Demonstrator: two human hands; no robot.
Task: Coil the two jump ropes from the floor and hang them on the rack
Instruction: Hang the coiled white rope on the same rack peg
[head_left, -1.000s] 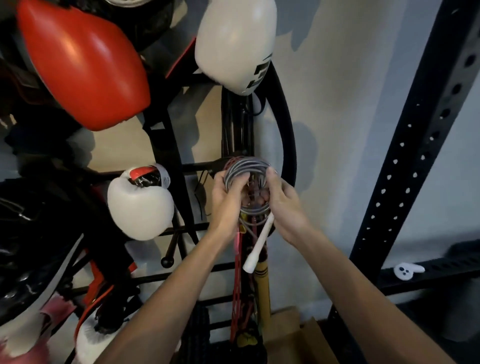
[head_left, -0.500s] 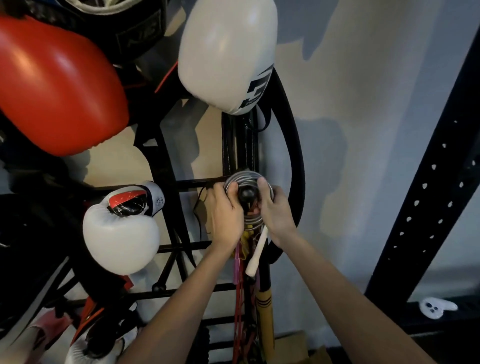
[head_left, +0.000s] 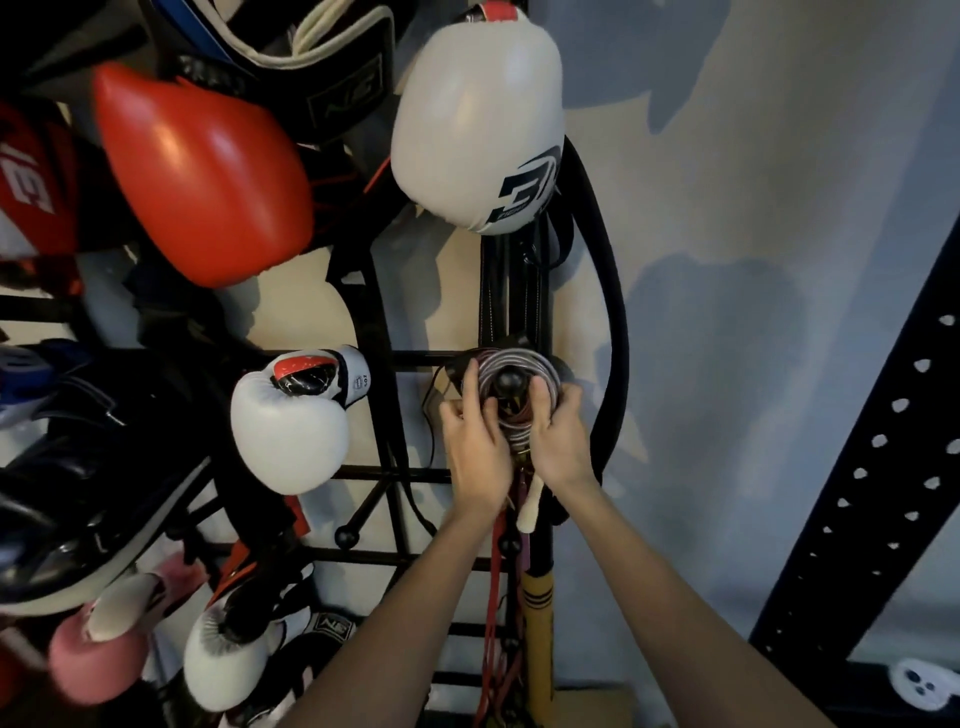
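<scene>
Left grip (head_left: 475, 447) and right grip (head_left: 563, 441) curl round either side of the coiled grey jump rope (head_left: 521, 362), looped over a ball-tipped peg (head_left: 505, 383) on the black rack (head_left: 410, 358); its white handle (head_left: 529, 512) hangs below, between the wrists.

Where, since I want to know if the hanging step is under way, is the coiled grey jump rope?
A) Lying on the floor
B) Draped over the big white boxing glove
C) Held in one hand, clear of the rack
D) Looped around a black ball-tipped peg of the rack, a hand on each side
D: the grey coil rings the ball-tipped peg, and the left hand and right hand grip its sides.
</scene>
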